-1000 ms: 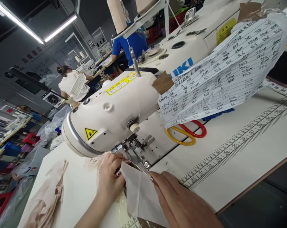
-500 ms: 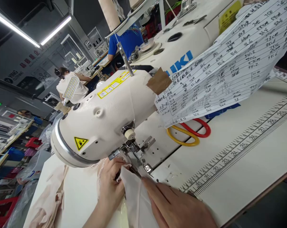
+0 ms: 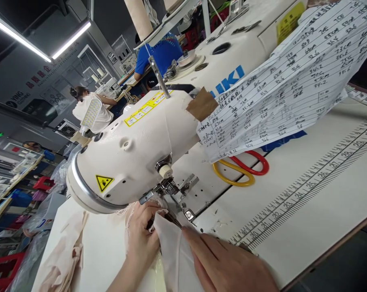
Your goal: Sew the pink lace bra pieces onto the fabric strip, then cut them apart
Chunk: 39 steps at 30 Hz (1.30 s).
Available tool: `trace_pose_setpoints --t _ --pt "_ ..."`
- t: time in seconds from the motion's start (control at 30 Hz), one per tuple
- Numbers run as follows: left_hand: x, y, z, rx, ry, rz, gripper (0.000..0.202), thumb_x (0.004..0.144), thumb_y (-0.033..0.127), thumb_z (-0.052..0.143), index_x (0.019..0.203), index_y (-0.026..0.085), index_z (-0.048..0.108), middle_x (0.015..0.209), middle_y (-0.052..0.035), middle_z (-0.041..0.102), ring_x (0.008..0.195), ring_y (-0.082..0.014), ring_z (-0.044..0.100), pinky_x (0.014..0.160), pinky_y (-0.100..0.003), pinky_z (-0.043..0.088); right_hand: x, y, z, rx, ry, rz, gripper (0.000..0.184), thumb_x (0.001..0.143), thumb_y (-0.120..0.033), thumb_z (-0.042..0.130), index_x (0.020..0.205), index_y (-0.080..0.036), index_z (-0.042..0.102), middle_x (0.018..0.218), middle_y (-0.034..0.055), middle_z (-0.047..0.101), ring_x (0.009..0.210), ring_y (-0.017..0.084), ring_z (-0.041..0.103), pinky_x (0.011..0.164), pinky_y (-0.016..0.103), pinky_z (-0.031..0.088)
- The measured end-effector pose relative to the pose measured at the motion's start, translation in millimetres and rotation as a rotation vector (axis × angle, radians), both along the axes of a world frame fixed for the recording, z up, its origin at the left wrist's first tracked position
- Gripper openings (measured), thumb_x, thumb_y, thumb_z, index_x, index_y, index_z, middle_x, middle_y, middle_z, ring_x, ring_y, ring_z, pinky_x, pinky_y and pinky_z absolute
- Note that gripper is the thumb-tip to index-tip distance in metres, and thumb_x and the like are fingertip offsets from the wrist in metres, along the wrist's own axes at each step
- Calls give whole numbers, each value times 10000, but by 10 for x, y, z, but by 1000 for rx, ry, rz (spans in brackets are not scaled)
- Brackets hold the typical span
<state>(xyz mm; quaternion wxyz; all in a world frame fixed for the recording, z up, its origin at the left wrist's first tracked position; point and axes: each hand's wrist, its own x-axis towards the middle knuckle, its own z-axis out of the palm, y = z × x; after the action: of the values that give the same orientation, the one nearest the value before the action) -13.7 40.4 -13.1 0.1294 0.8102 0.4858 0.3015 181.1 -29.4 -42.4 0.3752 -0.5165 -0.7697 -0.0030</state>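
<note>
- In the head view, the pale fabric [image 3: 170, 251] is seen directly between the two hands, its upper corner raised beside the thumb of the left hand [image 3: 144, 229] and its lower part spread toward the wearer.
- By the left hand, the fabric's edge is held in a narrow pinch between thumb and curled fingers.
- By the right hand [image 3: 221, 255], a slim metal tool [image 3: 175, 221] is held between closely drawn fingers, its visible end pointed toward the left hand; whether the fabric is also gripped there cannot be told.
- The fabric's right side is partly covered by the right hand.
- Lace trim [image 3: 128, 215] is seen along the outer side of the left hand.
- A yellowish strip [image 3: 159, 271] is partly hidden beside the left wrist.
- The presser foot [image 3: 188, 215] is placed just beyond the right fingertips, and the sewing machine [image 3: 131, 142] is set above and beyond the left hand.
- Crumpled beige cloth [image 3: 62, 255] is laid on the bench [image 3: 101, 247], left of the left hand.
- Beyond the right hand are seen a yellow handle [image 3: 235, 183], a red handle [image 3: 264, 168] and a handwritten sheet [image 3: 280, 89]; a printed ruler [image 3: 308, 188] is stretched to its right.
</note>
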Motion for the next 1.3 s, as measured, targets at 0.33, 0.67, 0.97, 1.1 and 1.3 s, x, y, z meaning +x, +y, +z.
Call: trace_pose_setpoints --t 0.33,0.67,0.97,1.1,1.3 --pt "22 3 35 10 -6 -31 95 895 218 550 856 230 635 883 -11 655 833 -178 603 739 -301 451 -25 13 22 23 -4 -37 383 906 -68 355 1214 -150 568 848 57 695 647 140 644 524 228 425" --pt "23 21 33 38 42 -32 91 884 226 553 865 228 642 879 -27 667 809 -184 619 724 -312 470 -44 17 21 43 14 -41 382 981 -131 272 1208 -133 579 887 80 698 671 157 656 546 276 439" --pt "63 17 27 104 65 3 93 834 150 558 823 230 604 871 -13 663 813 -177 610 722 -304 458 -87 18 5 59 47 -85 373 984 -112 258 1170 -150 578 823 48 686 642 147 633 586 301 401" --pt "49 22 15 111 40 -9 133 885 179 525 774 224 582 852 -19 653 798 -176 608 710 -303 458 -72 4 -1 37 49 -57 385 961 -95 265 1191 -135 571 812 53 675 637 152 627 580 300 393" --pt "25 35 -1 196 130 -40 108 898 158 522 848 230 584 882 -35 653 808 -187 605 702 -320 462 -74 37 40 30 71 -57 387 923 -59 273 1160 -130 571 738 44 649 593 154 605 577 304 386"
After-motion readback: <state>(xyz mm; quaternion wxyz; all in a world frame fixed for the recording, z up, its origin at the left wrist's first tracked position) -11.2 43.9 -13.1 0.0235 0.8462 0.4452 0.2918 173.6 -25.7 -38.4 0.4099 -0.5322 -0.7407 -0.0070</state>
